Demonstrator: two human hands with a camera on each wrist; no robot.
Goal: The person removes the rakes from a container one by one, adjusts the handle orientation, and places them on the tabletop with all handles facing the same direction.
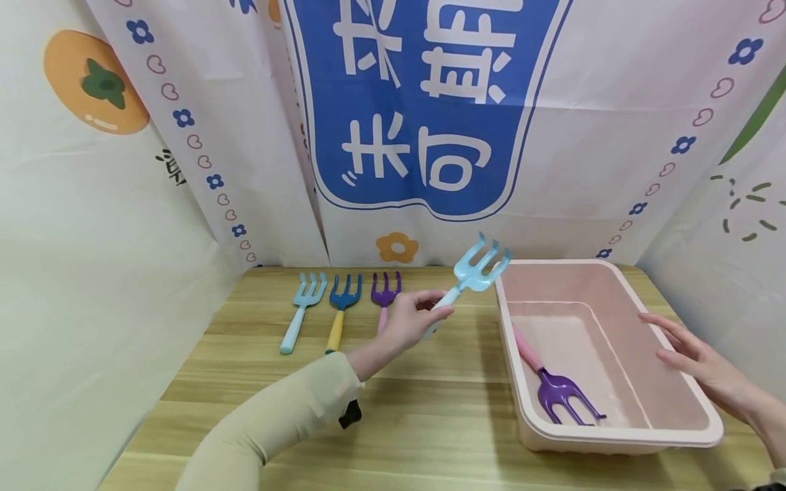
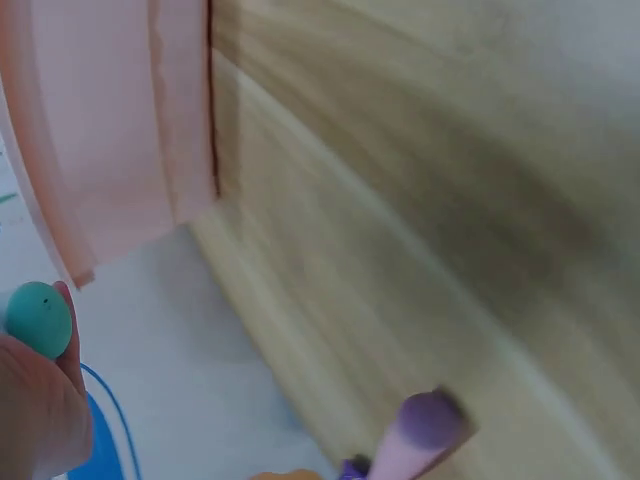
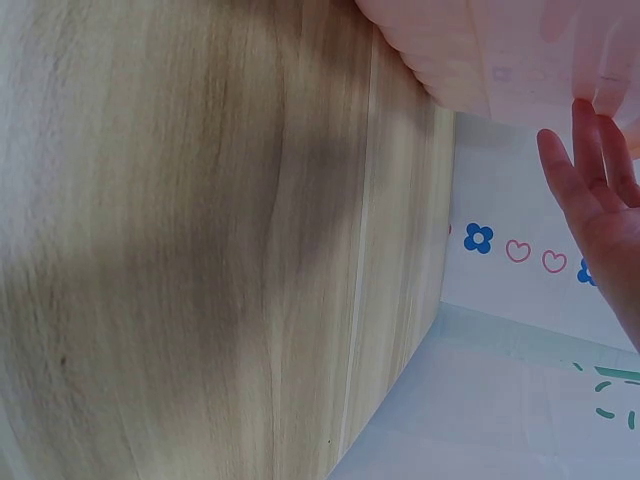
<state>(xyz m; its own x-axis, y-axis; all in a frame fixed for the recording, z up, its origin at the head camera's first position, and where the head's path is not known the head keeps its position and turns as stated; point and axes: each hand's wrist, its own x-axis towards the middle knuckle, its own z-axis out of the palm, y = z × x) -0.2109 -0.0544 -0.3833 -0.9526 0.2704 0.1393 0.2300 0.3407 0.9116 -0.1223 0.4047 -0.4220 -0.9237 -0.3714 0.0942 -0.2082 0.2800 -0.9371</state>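
My left hand (image 1: 410,319) grips the handle of a light blue hand fork (image 1: 482,266) above the table, prongs tilted up beside the bin's far left corner. The fork's rounded teal handle end (image 2: 40,320) shows beyond the hand in the left wrist view. My right hand (image 1: 706,368) rests at the right rim of a pink plastic bin (image 1: 696,402), fingers fairly straight. In the right wrist view, fingertips (image 3: 585,115) lie against the bin's outer side. Inside the bin lies a purple hand fork (image 1: 555,389) with a pink handle.
At the back left lie another light blue fork (image 1: 301,314), a dark blue fork with a yellow handle (image 1: 336,327), and a purple fork (image 1: 385,293) partly hidden by my left hand. Printed cloth (image 1: 577,170) hangs behind the wooden table (image 1: 430,416) and at its sides.
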